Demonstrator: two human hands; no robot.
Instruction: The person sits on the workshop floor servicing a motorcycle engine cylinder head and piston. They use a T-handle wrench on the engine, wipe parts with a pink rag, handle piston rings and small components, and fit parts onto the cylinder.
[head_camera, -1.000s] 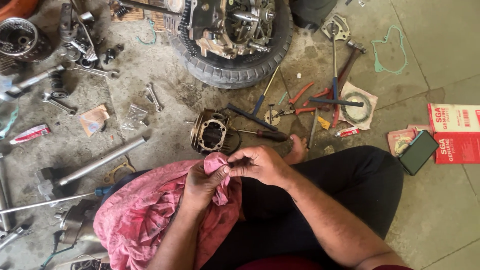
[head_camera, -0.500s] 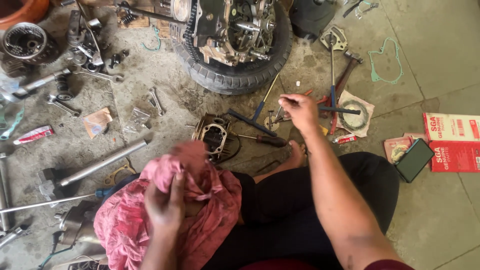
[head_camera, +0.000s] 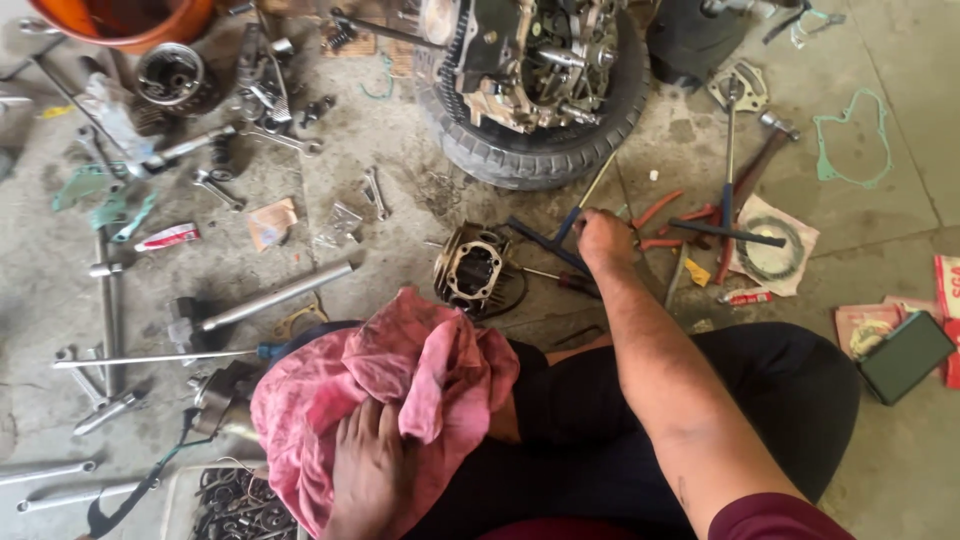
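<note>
- While the left hand (head_camera: 372, 470) presses the pink rag (head_camera: 400, 390) on the lap, fingers spread flat — wiping looks paused.
- Right hand (head_camera: 603, 240) reaches out, fingers curled over the blue T-handle wrench (head_camera: 560, 238) on the floor — whether gripped, I cannot tell.
- Just left of those fingers sits the engine cylinder (head_camera: 475, 268), untouched.

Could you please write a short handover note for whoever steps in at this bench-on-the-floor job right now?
Left hand: flat on the pink rag bunched in the lap, pressing it; I can't tell whether anything is wrapped inside.
Right hand: stretched forward to the floor, closing on the dark T-handle wrench beside the red-handled pliers; grip not clearly seen.
Nearby: cylinder part on the floor just ahead of the rag; engine resting in the tyre beyond it.
Done: the rag is in the lap.
Left: the wrench is not yet lifted; loose tools lie all around.
</note>
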